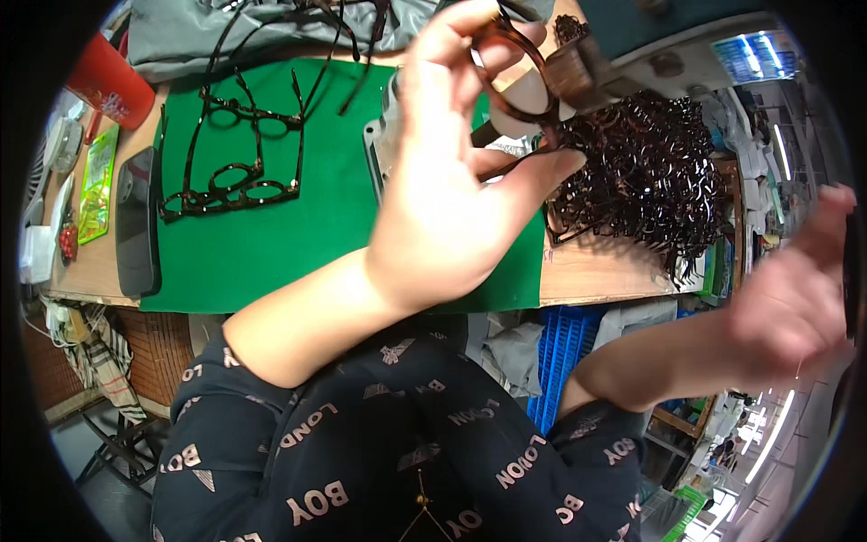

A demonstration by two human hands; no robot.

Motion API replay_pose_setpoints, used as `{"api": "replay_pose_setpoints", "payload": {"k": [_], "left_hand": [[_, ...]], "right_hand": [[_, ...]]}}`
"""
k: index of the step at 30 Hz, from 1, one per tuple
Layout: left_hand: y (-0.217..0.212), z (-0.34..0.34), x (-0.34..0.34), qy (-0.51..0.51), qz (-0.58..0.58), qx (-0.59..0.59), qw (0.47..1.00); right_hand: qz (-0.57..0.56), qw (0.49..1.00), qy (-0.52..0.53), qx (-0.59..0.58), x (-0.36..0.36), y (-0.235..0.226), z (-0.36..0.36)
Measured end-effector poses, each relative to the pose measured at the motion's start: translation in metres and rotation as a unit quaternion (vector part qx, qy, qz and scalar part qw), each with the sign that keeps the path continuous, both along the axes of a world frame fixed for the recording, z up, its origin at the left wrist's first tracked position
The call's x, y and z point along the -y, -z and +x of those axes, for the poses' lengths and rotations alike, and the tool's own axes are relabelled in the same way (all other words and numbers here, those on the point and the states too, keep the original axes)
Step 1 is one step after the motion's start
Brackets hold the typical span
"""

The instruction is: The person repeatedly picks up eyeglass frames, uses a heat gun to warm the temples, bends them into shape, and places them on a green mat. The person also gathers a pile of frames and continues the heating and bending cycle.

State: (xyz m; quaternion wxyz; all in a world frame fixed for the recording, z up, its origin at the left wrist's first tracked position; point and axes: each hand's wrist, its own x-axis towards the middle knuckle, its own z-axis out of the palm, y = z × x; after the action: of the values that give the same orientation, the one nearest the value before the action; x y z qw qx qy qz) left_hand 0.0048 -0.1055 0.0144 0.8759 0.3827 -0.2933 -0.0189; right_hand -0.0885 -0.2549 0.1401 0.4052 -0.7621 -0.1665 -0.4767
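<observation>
**Tortoiseshell frame held up over the bench**

The left hand (pixel 452 181) is raised above the middle of the worktop (pixel 596 271), its fingers curled and pinching a dark brown tortoiseshell spectacle frame (pixel 519 77) by the rim, with one temple arm running down across the fingertips. The right hand (pixel 795 289) is out beyond the worktop's right edge, blurred, the fingers loosely spread; whether it has hold of anything cannot be told.

Just behind the held frame, at the worktop's right end, lies a heaped pile of glossy dark frames (pixel 650 172). Under the left hand a green mat (pixel 334 226) covers the centre of the worktop. On the mat's left part lie two assembled dark spectacles (pixel 235 185), one behind the other, temples open. A black phone (pixel 137 221) lies beside the mat's left edge, a green packet (pixel 97 185) just left of it, and a red cup (pixel 113 81) at the far left corner.
</observation>
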Motion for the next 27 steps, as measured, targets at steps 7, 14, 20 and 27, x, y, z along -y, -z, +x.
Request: {"api": "replay_pose_setpoints", "payload": {"k": [7, 14, 20, 27], "left_hand": [[0.009, -0.006, -0.081, 0.025, 0.066, -0.059, 0.996], [-0.01, -0.024, -0.084, 0.119, 0.04, -0.187, 0.974], [0.007, -0.011, -0.092, 0.372, -0.066, -0.076, 0.923], [-0.002, -0.024, -0.11, 0.43, 0.199, -0.277, 0.836]], "right_hand": [[0.042, 0.878, 0.103, -0.466, 0.001, 0.215, -0.043], [-0.073, 0.888, 0.16, -0.424, -0.012, 0.228, -0.034], [-0.087, 0.897, 0.108, -0.42, -0.001, 0.222, -0.043], [-0.014, 0.89, 0.107, -0.442, 0.002, 0.226, -0.049]]}}
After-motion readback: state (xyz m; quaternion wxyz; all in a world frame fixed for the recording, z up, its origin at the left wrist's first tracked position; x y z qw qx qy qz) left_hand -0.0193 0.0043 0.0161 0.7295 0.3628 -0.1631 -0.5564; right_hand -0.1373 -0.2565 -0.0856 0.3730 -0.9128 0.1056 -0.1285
